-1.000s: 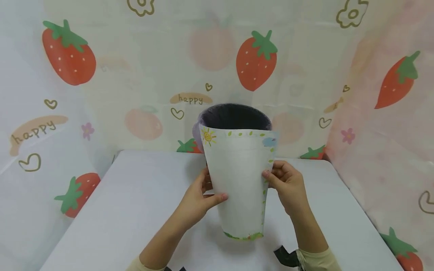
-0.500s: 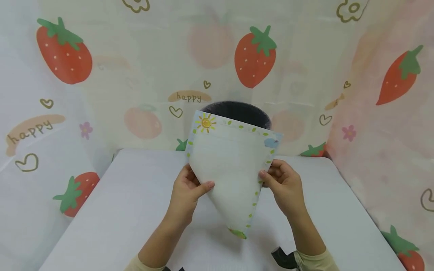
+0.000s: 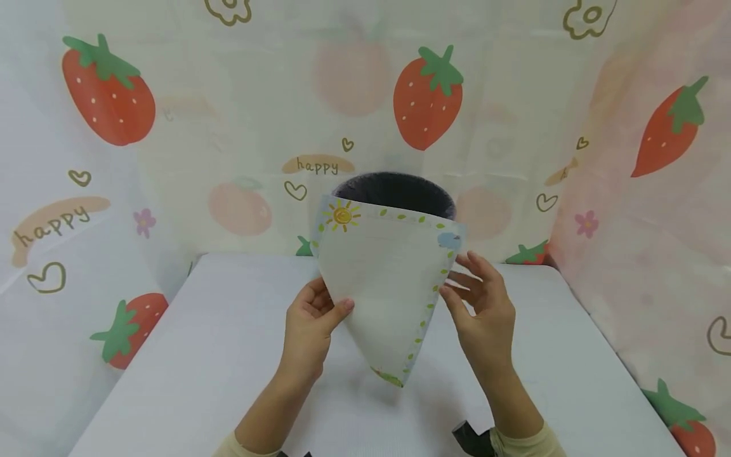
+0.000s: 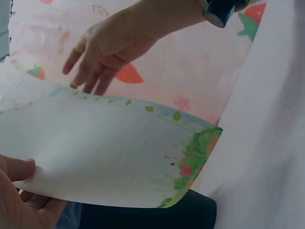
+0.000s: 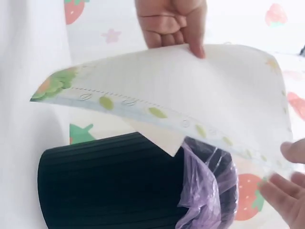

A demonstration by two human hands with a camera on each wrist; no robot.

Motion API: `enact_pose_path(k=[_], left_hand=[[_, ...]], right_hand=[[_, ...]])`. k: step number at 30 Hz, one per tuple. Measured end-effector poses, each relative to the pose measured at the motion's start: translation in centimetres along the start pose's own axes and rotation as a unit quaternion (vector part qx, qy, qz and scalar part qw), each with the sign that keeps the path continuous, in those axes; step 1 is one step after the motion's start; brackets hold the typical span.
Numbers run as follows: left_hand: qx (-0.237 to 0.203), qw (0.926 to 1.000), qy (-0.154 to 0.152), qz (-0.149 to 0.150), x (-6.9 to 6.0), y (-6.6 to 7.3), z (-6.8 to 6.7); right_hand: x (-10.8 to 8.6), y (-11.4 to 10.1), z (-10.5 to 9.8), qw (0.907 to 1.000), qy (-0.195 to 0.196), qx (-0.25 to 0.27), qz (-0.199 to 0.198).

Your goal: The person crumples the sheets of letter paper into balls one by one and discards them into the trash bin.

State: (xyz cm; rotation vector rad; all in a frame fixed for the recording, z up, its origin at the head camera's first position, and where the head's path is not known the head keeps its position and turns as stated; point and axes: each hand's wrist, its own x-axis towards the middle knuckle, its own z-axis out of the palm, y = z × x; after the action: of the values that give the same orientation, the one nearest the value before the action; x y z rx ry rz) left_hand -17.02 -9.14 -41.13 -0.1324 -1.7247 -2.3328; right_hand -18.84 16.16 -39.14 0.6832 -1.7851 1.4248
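Observation:
A white sheet of paper (image 3: 388,279) with a sun, leaves and a cloud printed along its border stands curved in front of a dark bin (image 3: 400,190). My left hand (image 3: 308,324) holds its left edge, thumb on the front and fingers behind. By the right edge is my right hand (image 3: 485,311), its fingers spread and its thumb close to the paper; whether it touches, I cannot tell. In the right wrist view, a purple plastic liner (image 5: 202,191) covers part of the bin's rim, and a pale corner (image 5: 167,143) shows beneath the sheet.
The white table (image 3: 228,355) extends to both sides and behind the bin. Strawberry-print cloth (image 3: 245,108) stands around it at the back and sides. A black wrist device (image 3: 473,439) sits at the right sleeve.
The sheet's left part has swung out leftward with my left hand, hiding the purple liner in the head view. My right fingers have loosened from the right edge and spread.

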Motion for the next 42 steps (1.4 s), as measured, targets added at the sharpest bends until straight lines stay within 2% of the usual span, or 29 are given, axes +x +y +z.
enact_pose_path(k=[3,5,7,10,12,16,20,28,34,42], left_hand=[[-0.002,0.9999,-0.002,0.013,0.0,-0.2,0.0],[-0.002,0.9998,-0.008,0.020,0.1,-0.3,0.1],[-0.003,0.9997,-0.015,0.018,0.0,-0.3,0.0],[-0.013,0.9995,-0.029,0.004,-0.1,-0.4,0.0],[-0.029,0.9987,-0.040,-0.012,-0.1,-0.4,0.0],[-0.064,0.9949,-0.067,-0.039,-0.1,-0.4,0.0],[-0.092,0.9905,-0.082,-0.059,-0.1,-0.4,0.1],[-0.131,0.9811,-0.128,-0.061,-0.1,-0.8,0.0],[-0.151,0.9786,-0.123,-0.067,0.1,-1.0,-0.1],[-0.221,0.9683,-0.089,-0.074,0.1,-1.3,0.3]], right_hand=[[0.1,0.0,0.2,0.9952,-0.012,-0.060,-0.077],[0.0,0.0,0.3,0.9896,-0.042,-0.096,-0.099],[-0.1,-0.1,0.4,0.9838,-0.080,-0.123,-0.104],[-0.4,-0.1,0.5,0.9790,-0.129,-0.130,-0.090],[-0.5,-0.2,0.5,0.9769,-0.148,-0.131,-0.081],[-0.5,-0.3,0.3,0.9749,-0.165,-0.128,-0.076],[-0.4,-0.3,0.2,0.9734,-0.175,-0.126,-0.077],[-0.4,-0.5,0.0,0.9709,-0.209,-0.110,-0.038],[-0.5,-0.5,-0.2,0.9629,-0.261,-0.065,0.016],[-1.0,-0.4,0.2,0.9494,-0.311,-0.040,0.024]])
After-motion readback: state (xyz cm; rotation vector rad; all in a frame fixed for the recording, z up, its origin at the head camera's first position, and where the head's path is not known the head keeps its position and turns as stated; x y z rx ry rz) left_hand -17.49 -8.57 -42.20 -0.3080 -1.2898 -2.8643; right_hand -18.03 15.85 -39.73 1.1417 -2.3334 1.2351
